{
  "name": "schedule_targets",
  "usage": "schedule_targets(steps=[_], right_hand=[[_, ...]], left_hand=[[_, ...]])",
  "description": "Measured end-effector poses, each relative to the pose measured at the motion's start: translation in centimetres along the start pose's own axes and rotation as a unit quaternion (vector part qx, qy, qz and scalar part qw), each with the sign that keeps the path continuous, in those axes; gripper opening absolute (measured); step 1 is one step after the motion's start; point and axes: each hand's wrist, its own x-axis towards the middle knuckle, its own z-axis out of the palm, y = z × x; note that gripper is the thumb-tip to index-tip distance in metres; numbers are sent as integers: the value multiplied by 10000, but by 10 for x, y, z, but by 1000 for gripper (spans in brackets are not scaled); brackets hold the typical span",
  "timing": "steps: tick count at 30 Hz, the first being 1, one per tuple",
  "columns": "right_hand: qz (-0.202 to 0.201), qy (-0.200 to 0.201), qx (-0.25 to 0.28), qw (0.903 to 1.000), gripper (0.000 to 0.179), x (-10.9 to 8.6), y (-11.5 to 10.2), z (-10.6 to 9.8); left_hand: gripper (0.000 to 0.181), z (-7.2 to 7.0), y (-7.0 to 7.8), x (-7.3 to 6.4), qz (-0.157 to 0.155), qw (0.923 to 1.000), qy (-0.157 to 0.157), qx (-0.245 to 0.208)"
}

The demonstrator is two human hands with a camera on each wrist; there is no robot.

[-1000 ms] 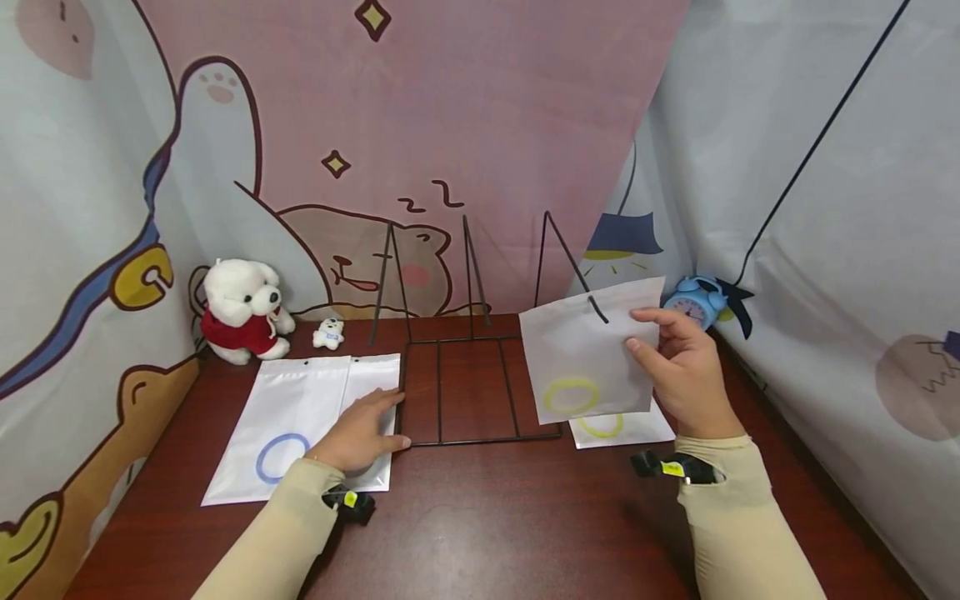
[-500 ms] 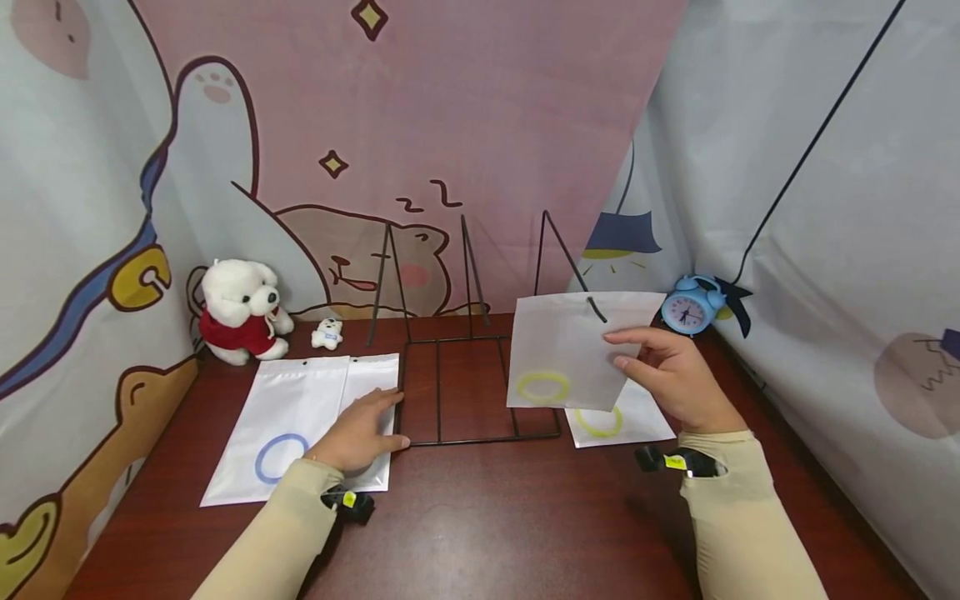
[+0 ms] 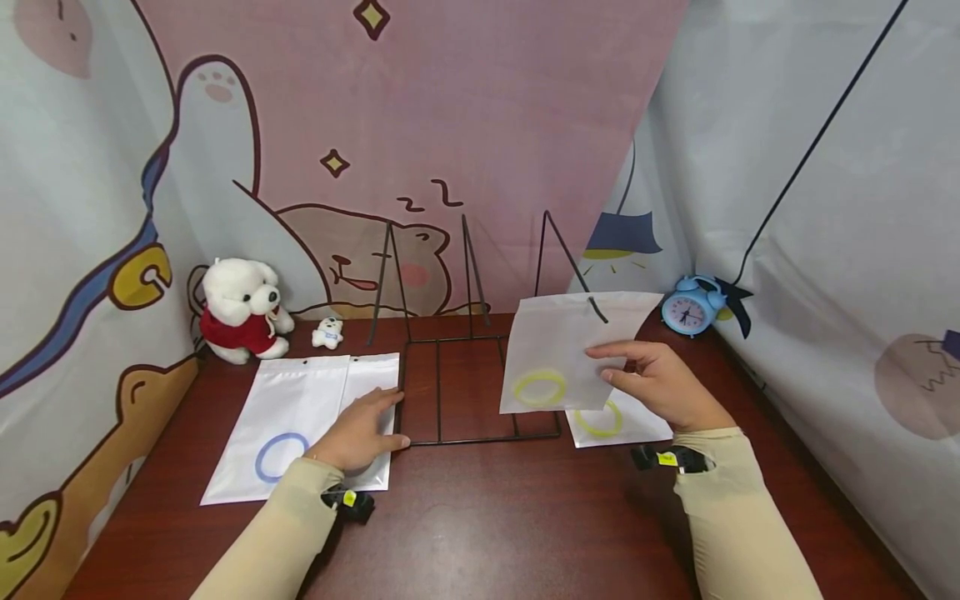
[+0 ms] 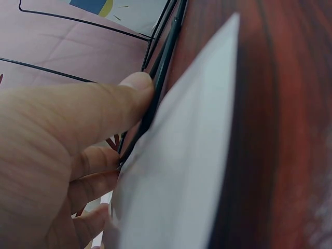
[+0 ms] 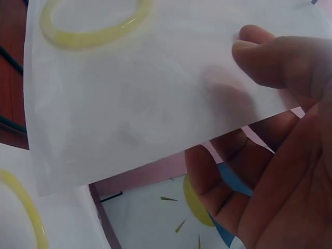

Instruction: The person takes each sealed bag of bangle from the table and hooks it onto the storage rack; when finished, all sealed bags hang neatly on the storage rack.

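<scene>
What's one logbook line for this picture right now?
left hand: touching rack | right hand: pinching raised bag | prong: tip in front of bag

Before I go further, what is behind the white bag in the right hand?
Part of the wire rack and a second yellow-ringed bag extend behind the held bag; whatever else it covers cannot be seen.

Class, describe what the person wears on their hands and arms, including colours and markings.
The left hand and right hand are gloveless. The left sleeve and right sleeve are long, plain and beige. A small black device with a yellow label sits near the end of each; any print is too small to read.
</scene>
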Motion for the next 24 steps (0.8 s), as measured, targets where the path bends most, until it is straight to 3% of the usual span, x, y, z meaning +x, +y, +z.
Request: schedule_targets(steps=[7,15,24], right_hand=[[-72,-144,-506,9986,30,2,3,0],[309,-2,-587,9978,34,1,-1,1],[287,576,-644,9958,34,1,2,3]], left_hand=[[75,0,1,0,-52,10000,-34,-23],[75,0,1,-1,-88,9999,-66,-41],[76,0,2,-1,-122,9999,-75,-39]])
